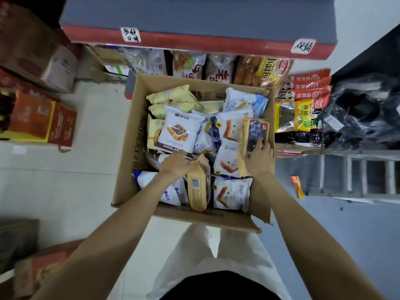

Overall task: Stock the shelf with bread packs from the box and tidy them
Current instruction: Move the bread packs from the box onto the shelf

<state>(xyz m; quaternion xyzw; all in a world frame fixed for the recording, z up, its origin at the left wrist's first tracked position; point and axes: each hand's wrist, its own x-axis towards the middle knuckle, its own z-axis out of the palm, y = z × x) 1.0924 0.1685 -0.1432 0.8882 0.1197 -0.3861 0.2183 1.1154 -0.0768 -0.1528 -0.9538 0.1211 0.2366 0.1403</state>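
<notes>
Both forearms reaching into box [138, 135], my left hand [176, 164] fingertips hidden gripping tan pack [198, 187], my right hand [259, 158] pinching dark pack [255, 132], shelf [194, 42] packs beyond box blurred.

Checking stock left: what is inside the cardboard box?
The box holds mixed bread packs: white toast packs, pale yellow packs, tan packs. The left hand grips one tan pack, the right hand another. Lower layers are covered.

Even, soft indoor light; wide-angle bending and blur at the edges, mild glare on the packs [231, 135].
</notes>
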